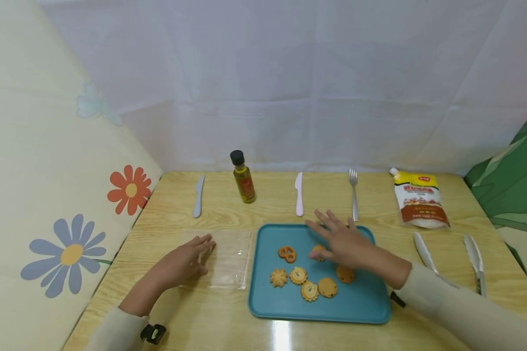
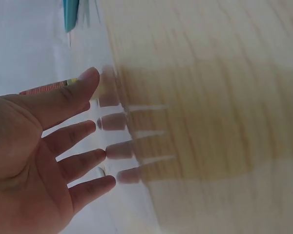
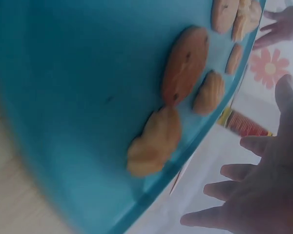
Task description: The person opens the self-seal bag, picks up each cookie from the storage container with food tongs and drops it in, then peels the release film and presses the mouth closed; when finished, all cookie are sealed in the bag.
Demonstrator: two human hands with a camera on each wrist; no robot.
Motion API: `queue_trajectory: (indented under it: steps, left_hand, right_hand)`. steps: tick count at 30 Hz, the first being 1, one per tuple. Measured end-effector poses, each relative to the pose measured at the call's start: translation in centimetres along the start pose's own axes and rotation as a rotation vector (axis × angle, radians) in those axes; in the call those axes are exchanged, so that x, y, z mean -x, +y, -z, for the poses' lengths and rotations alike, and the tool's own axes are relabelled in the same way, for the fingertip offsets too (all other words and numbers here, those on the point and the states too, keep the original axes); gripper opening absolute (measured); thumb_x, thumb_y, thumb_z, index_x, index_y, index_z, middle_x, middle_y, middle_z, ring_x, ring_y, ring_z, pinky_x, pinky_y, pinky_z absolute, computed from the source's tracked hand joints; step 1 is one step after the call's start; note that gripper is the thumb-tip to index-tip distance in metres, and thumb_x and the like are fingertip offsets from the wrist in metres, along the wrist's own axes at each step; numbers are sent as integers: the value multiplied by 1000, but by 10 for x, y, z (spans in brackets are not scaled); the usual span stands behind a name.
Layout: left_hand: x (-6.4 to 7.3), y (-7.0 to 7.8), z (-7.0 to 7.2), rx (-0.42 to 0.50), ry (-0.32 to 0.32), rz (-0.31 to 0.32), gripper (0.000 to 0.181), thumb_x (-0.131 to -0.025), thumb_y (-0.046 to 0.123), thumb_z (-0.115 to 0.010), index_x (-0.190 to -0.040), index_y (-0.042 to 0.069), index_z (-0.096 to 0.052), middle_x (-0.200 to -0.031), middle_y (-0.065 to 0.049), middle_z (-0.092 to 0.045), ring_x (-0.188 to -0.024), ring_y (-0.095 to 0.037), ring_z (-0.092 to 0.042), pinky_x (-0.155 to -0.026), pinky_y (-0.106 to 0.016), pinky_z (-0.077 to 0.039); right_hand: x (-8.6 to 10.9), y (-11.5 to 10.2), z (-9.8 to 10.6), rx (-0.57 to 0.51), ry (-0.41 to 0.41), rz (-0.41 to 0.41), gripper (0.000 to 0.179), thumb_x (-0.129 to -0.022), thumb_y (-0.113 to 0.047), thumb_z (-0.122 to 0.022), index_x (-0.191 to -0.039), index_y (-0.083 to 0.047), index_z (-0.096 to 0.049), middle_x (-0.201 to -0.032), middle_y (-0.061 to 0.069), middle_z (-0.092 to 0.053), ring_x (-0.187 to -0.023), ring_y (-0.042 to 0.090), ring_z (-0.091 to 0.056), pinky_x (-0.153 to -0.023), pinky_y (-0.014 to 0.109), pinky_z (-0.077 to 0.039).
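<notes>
My left hand (image 1: 180, 265) is at the left part of a clear plastic sheet or bag (image 1: 233, 261) on the table. Its fingers are spread and hold nothing in the left wrist view, the fingertips close to their reflections; contact cannot be told. Over the blue tray (image 1: 325, 313) my right hand (image 1: 351, 246) is stretched out with spread fingers, nothing in its grasp. Several biscuits lie on the tray: a pretzel (image 1: 287, 254), a flower-shaped biscuit (image 1: 278, 278), ridged round ones (image 1: 309, 291) and a round dotted one (image 1: 327, 287). The right hand partly hides another biscuit (image 1: 319, 252).
Along the back lie a grey knife (image 1: 198, 197), an oil bottle (image 1: 245, 183), a pink knife (image 1: 299, 195) and a fork (image 1: 354, 195). At the right are a spouted pouch (image 1: 421, 200) and metal tongs (image 1: 475, 256), partly behind the right sleeve.
</notes>
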State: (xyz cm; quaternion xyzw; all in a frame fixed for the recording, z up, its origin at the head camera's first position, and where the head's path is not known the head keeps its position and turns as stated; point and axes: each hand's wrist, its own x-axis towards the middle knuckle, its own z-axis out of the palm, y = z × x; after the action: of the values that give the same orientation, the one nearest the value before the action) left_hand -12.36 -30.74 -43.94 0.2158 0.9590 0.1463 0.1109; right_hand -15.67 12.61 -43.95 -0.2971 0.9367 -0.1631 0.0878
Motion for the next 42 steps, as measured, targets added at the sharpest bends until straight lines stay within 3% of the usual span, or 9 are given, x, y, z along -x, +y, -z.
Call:
queue_trajectory:
  steps: [6, 19, 26, 42]
  left_hand:
    - [-2, 2, -3, -21, -2, 16, 62, -87, 8, -82, -142, -5, -58, -155, -29, -44, -139, -54, -42, -106, -62, -43]
    - [-5, 5, -2, -11, 2, 60, 61, -84, 5, -84, -139, -2, -61, -154, -27, -47, -139, -54, -42, -105, -63, -44]
    - [-8, 5, -3, -9, 1, 60, 60, -85, 4, -83, -140, -2, -61, -154, -26, -46, -140, -53, -41, -107, -64, -42]
    - [-11, 3, -5, -9, 31, 38, 57, -87, 7, -82, -139, -2, -62, -153, -27, -48, -139, -53, -43, -107, -64, -41]
  right_hand:
    - [-12, -22, -2, -14, -103, 57, 86, -97, -62, -59, -165, -22, -26, -173, 13, -11, -156, 43, -10, -114, 78, -14]
    - [-48, -73, -24, 64, -206, 177, 86, -96, -71, -50, -166, -29, -22, -174, 3, -10, -157, 38, -11, -117, 73, -18]
    - [-65, -89, -36, 90, -261, 169, 85, -95, -76, -44, -166, -36, -18, -174, -5, -6, -157, 40, -10, -118, 72, -17]
    - [-87, -104, -42, 149, -314, 142, 81, -94, -75, -47, -162, -33, -33, -171, -11, -20, -157, 40, -13, -119, 66, -24]
